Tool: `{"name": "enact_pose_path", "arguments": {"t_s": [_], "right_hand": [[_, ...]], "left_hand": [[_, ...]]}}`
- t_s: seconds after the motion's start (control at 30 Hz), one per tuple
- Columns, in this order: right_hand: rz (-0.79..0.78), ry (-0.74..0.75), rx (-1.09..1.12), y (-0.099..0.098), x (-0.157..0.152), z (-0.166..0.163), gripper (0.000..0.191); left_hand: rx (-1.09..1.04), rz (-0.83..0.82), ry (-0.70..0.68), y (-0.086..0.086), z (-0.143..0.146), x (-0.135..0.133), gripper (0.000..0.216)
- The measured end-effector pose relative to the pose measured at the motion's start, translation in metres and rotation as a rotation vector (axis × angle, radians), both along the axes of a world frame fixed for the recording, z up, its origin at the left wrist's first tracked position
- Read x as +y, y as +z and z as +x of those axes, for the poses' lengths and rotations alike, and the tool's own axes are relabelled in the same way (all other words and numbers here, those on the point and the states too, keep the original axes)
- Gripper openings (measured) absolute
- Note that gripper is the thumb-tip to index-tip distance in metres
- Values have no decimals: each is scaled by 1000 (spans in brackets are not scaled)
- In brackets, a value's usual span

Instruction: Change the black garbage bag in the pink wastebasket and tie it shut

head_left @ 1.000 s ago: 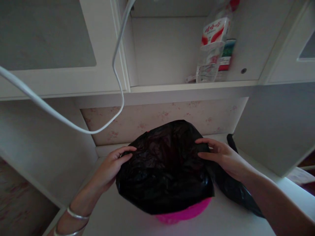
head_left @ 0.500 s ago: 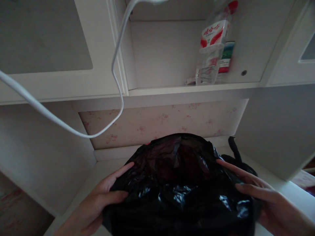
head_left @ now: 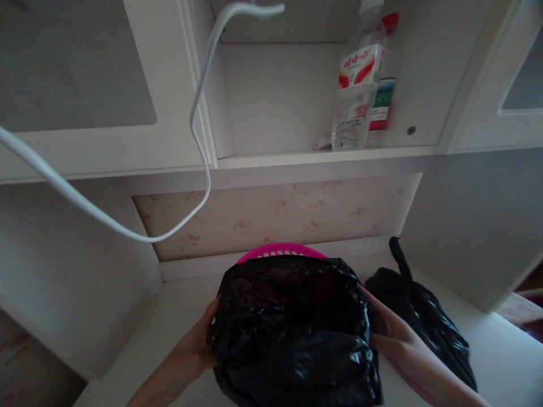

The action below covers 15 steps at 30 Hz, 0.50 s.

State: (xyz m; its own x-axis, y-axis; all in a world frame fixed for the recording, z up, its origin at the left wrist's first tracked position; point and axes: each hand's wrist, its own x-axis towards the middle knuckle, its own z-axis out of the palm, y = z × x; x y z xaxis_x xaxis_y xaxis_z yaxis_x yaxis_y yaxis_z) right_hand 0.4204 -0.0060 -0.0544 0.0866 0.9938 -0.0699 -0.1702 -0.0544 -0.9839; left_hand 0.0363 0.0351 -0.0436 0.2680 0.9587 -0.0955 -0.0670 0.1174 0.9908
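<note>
A black plastic bag (head_left: pixel 292 328) lies over a pink plastic basket (head_left: pixel 280 251), whose far rim shows behind it. My left hand (head_left: pixel 199 345) presses against the bag's left side, its fingers mostly hidden by the plastic. My right hand (head_left: pixel 390 336) lies along the bag's right side with its fingers against the plastic. Both hands grip the bag's edge from outside.
A second tied black bag (head_left: pixel 424 316) lies on the white desk (head_left: pixel 178 305) to the right. A white cable (head_left: pixel 199 130) hangs in a loop at the left. Two bottles (head_left: pixel 356 85) stand on the shelf above. Cabinet doors flank the shelf.
The bag has been drawn down and toward me, baring the basket's far pink rim. Both hands slid from the bag's top to its sides.
</note>
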Motion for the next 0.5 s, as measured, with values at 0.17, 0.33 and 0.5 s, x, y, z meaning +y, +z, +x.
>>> {"name": "enact_pose_path", "arguments": {"t_s": [0.17,0.33,0.5], "right_hand": [[53,24,-66,-6,7,-3,97],[-43,-161,-52,3,12,-4,86],[-8,-243,76,16,25,-3,56]], "left_hand": [[168,85,95,-10,9,3,93],[35,-3,180,-7,4,16,79],[-114,48,357,16,2,38,55]]}}
